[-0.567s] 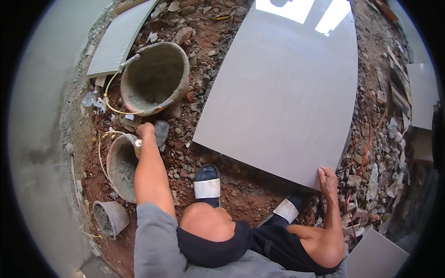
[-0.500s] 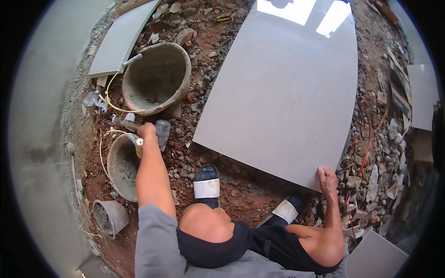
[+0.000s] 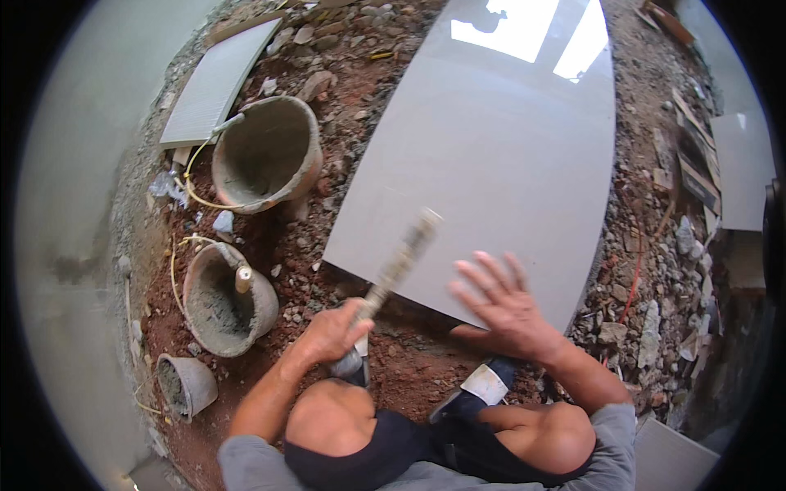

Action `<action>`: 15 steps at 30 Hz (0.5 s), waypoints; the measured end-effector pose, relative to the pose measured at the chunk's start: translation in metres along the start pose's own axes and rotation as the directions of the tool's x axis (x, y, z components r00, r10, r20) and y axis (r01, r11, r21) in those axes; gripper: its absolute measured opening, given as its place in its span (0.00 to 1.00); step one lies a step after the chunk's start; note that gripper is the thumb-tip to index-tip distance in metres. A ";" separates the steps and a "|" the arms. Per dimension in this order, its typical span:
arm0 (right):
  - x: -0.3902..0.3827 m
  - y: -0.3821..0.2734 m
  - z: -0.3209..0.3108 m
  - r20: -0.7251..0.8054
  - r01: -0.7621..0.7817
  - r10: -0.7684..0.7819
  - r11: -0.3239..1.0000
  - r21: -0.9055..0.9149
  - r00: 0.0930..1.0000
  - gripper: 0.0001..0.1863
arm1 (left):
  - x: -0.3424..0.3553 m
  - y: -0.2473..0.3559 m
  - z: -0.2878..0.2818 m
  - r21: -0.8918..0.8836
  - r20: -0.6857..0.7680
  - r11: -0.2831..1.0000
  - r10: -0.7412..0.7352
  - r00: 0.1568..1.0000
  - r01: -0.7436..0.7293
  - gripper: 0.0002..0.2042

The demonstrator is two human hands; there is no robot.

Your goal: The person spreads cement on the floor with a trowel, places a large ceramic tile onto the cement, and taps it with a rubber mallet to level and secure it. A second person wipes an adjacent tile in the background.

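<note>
From my remote seat, left to right: grey surface along the far left, then a small bucket with grey mix inside, tilted on red soil. Just above it, a middle bucket, also holding grey mix, a tool handle poking out at the rim. Farther up, a ribbed pale slab lies near a larger bucket, its inner wall caked grey. I see the left hand closed round a mallet, gripping near the grey head, which is partly hidden; the handle slants up to the right, its end (blurred in my feed) in front of the large tile. That tile lies mid-view on the rubble, glossy, bright reflections at its far end. Right hand: open, fingers spread over the near edge; I can't tell whether it touches. Beyond, a red cord, broken rubble, and a pale panel at far right
</note>
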State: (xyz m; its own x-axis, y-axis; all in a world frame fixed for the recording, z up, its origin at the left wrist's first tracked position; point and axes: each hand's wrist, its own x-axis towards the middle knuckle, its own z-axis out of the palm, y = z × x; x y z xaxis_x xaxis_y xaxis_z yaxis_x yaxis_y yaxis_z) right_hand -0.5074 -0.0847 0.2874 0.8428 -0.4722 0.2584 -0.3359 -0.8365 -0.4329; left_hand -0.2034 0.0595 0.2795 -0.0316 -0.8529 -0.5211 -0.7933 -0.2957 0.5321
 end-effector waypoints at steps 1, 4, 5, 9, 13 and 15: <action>0.011 -0.005 0.002 0.098 0.096 -0.093 0.995 -0.032 0.991 0.34 | 0.009 0.022 -0.006 0.146 0.208 0.987 0.037 0.978 -0.068 0.18; 0.022 -0.001 0.014 0.477 0.043 -0.028 0.999 -0.020 0.879 0.26 | 0.032 0.090 -0.022 0.245 0.440 0.870 0.293 0.849 -0.427 0.15; 0.016 0.005 0.016 0.456 -0.097 0.073 0.995 0.031 0.887 0.19 | 0.036 0.104 -0.032 0.275 0.402 0.840 0.341 0.850 -0.467 0.14; -0.028 0.029 0.020 0.103 -0.204 0.195 0.975 0.087 0.975 0.12 | 0.060 0.117 -0.068 0.144 -0.121 0.950 0.294 0.948 -0.276 0.25; -0.065 0.034 0.039 -0.063 -0.453 0.480 0.858 0.243 0.875 0.12 | 0.086 0.112 -0.023 -0.640 -0.167 0.734 0.156 0.973 -0.228 0.23; -0.085 0.032 0.041 -0.118 -0.552 0.611 0.769 0.323 0.783 0.14 | 0.101 0.103 0.000 -0.344 -0.343 0.816 0.352 0.871 -0.465 0.23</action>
State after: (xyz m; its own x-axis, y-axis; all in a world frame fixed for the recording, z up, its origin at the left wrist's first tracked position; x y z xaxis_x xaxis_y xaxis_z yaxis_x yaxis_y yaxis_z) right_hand -0.5728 -0.0599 0.2157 0.4046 -0.9136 0.0396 -0.5871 -0.2927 -0.7548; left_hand -0.2889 -0.0573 0.2815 -0.0983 -0.9944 -0.0377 -0.4236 0.0075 0.9058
